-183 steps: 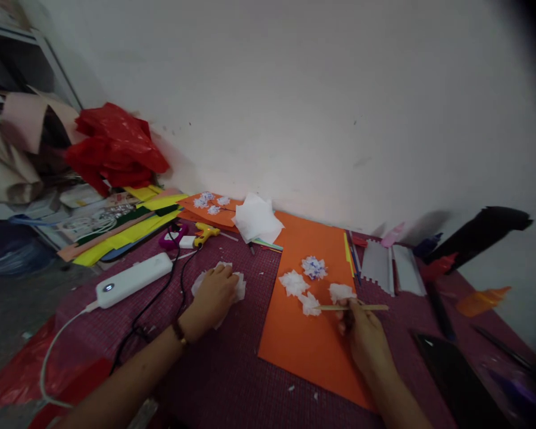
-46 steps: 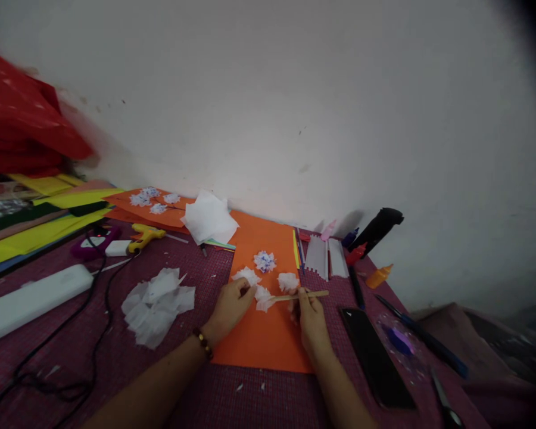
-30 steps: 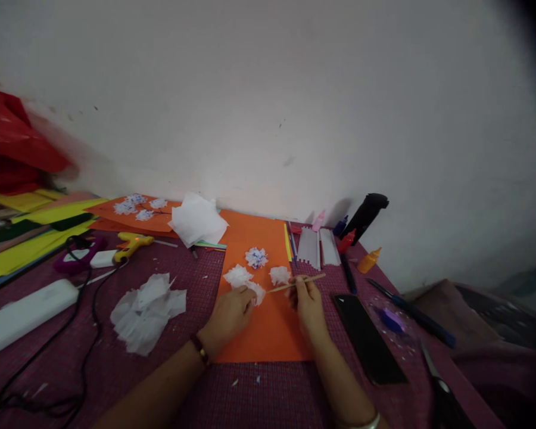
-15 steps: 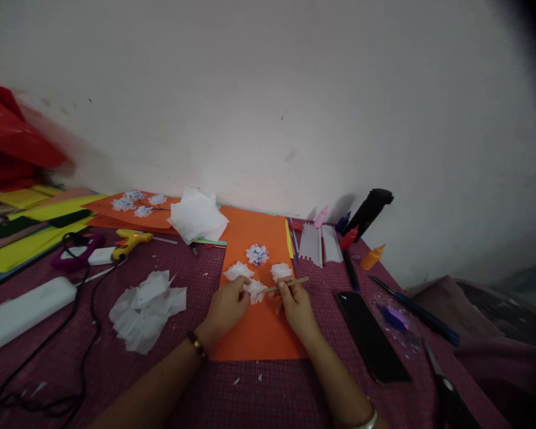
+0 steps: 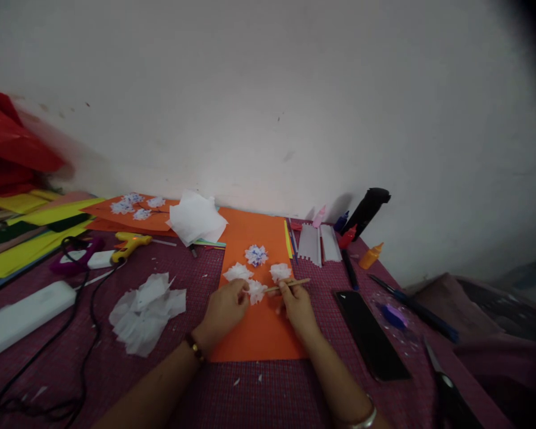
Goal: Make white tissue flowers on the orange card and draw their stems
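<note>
An orange sheet of paper [image 5: 261, 336] lies before me. Near its middle is a white tissue-paper flower [image 5: 256, 292], its left edge between the closed fingertips of my left hand [image 5: 227, 307]. My right hand [image 5: 297, 307] pinches a thin wooden stick [image 5: 300, 281], whose tip reaches the right side of that flower. Two more white flowers sit just above, one on the left [image 5: 237, 271] and one on the right [image 5: 280, 271]. Higher up is a flower speckled with blue [image 5: 256, 255]. My left fingertips are partly hidden.
Left of the sheet lie loose tissue pieces [image 5: 147, 313], a yellow glue gun [image 5: 131, 244], a white power strip [image 5: 27, 319] and black cables. A phone [image 5: 370, 333], scissors [image 5: 451, 393], a blue-handled cutter [image 5: 417, 307] and small paint bottles [image 5: 371, 256] are at the right. The wall stands behind.
My left fingers have drawn slightly left and down at the flower's edge, so more of it shows. The right hand with the stick has barely moved. The view has shifted slightly.
</note>
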Action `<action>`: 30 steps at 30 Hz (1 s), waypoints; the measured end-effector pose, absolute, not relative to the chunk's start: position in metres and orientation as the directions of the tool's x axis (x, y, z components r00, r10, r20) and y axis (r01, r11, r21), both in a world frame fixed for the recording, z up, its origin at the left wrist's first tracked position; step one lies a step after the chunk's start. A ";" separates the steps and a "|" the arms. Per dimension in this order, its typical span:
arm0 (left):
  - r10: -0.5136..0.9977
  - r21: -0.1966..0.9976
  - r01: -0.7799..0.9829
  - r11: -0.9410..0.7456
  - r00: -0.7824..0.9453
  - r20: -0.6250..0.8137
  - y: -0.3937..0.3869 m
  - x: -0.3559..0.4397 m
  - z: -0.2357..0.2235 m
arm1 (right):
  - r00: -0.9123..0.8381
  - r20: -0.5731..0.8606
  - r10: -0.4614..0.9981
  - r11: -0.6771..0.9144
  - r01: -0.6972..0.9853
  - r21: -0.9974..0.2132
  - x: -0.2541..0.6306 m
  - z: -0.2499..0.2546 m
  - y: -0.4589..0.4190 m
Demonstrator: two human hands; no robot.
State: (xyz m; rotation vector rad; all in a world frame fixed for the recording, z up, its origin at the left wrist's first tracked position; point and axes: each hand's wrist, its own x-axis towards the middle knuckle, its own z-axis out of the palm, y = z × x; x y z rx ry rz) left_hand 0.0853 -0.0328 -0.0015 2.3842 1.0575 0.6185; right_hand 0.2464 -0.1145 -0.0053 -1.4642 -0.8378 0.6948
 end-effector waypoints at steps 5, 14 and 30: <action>0.781 0.422 0.678 -0.602 0.610 0.136 -0.037 0.084 0.011 | 0.564 0.031 0.825 0.024 0.020 -1.000 0.246 -0.006 -0.113; 0.766 0.440 0.669 -0.599 0.640 0.069 -0.039 0.086 0.008 | 0.642 0.016 0.766 0.057 -0.043 -0.997 0.255 -0.005 -0.114; 0.721 0.514 0.583 -0.629 0.685 0.106 -0.026 0.080 0.002 | 0.552 0.103 0.828 0.039 0.126 -0.991 0.243 -0.005 -0.118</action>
